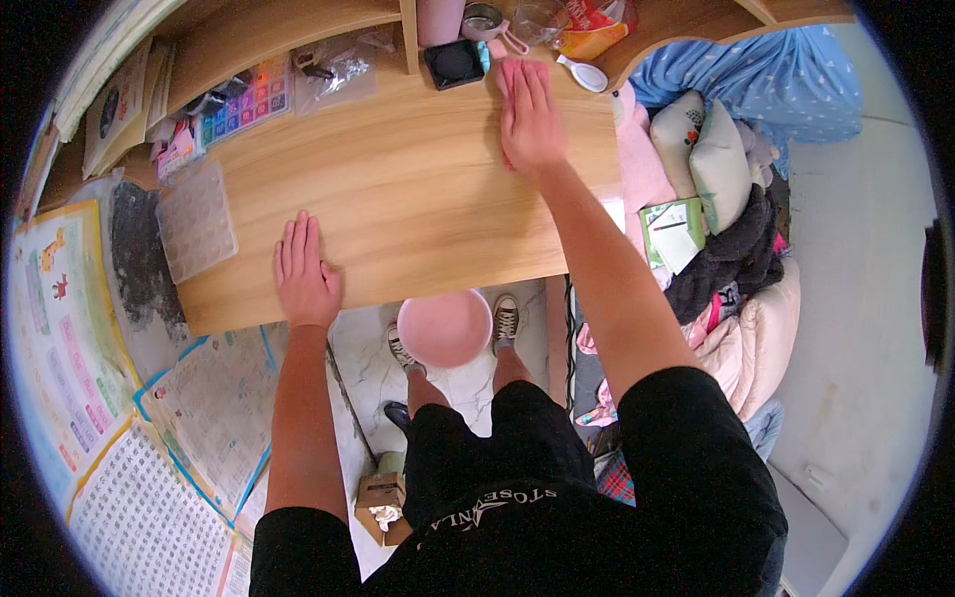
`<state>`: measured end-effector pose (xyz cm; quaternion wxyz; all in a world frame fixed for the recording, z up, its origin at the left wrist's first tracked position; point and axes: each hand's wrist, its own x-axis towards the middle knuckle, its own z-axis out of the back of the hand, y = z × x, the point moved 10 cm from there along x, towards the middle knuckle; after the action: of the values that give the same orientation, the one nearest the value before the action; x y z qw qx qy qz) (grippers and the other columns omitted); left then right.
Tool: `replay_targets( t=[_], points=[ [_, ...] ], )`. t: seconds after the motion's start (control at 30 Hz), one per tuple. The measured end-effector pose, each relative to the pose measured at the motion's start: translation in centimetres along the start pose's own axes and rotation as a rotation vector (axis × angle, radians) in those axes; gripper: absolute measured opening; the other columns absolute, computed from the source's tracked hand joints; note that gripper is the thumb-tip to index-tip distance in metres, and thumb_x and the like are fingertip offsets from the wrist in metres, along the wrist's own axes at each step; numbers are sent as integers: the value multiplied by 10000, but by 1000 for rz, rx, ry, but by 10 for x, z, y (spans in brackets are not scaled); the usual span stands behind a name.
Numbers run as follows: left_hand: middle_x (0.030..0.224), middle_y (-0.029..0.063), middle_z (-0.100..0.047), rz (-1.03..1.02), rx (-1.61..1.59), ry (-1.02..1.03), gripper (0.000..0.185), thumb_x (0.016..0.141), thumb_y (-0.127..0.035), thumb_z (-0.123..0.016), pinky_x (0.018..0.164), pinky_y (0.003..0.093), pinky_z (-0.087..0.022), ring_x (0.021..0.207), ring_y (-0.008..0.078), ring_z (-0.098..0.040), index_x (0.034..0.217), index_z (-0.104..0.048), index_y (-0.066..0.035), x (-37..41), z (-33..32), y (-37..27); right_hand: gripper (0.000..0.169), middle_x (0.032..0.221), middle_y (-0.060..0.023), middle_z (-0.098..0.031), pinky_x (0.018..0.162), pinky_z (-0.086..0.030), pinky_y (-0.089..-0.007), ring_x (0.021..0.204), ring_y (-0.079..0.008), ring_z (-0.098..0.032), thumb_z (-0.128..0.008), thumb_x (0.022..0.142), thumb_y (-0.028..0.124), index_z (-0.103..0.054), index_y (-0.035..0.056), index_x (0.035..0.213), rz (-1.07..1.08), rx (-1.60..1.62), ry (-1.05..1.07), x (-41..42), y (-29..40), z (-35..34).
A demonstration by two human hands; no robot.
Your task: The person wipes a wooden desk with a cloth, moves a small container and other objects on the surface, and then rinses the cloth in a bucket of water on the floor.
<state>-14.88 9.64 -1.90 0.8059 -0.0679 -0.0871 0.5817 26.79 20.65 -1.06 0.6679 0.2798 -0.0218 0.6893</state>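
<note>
My right hand [534, 127] presses a pink cloth [512, 72] against the wooden desktop [388, 186], near the back right. Most of the cloth is hidden under the palm and fingers. Just beyond those fingertips lie a white spoon-shaped rest [586, 75], a small pink block [497, 50] and a light-blue piece [483, 57]. My left hand [307, 280] lies palm down at the desk's front left, holding nothing, its thumb spread away from the fingers. To its left is a translucent plastic tray with round hollows [198, 222].
A black square dish [453, 66], a pink-handled metal cup [483, 22] and a clear bowl [539, 22] stand along the back. A multicoloured case [246, 104] sits under the shelf [283, 37]. Below the desk edge, a pink basin [445, 328] stands between my feet. Cushions [720, 168] and bedding are heaped right.
</note>
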Motion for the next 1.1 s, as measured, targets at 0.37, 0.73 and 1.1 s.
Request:
replay_targets(
  t=[0.37,0.73,1.1],
  points=[
    [1824,67,-386,14,24,-9,800,942,-153,-544,1401,508,-221,1693,297,-324,1731,-423,-98,-3,2,7,662,1726,-266,-461,1360,-315,-547,1634,-473,-379,-623,1045,201,-490,-44,1645,-90,47,152,-131,57,43],
    [1824,66,-388,22,4,8,796,937,-162,-555,1396,521,-226,1690,308,-331,1721,-439,-90,-5,-1,10,669,1708,-277,-474,1349,-328,-556,1626,-509,-374,-628,1044,186,-472,-34,1656,-82,-16,2,-47,38,11],
    [1833,68,-371,31,11,16,800,933,-162,-560,1395,515,-227,1692,302,-325,1720,-437,-83,-5,-2,10,666,1750,-244,-442,1345,-325,-574,1648,-477,-365,-614,1051,204,-484,-18,1665,-70,48,52,-86,63,15]
  ],
)
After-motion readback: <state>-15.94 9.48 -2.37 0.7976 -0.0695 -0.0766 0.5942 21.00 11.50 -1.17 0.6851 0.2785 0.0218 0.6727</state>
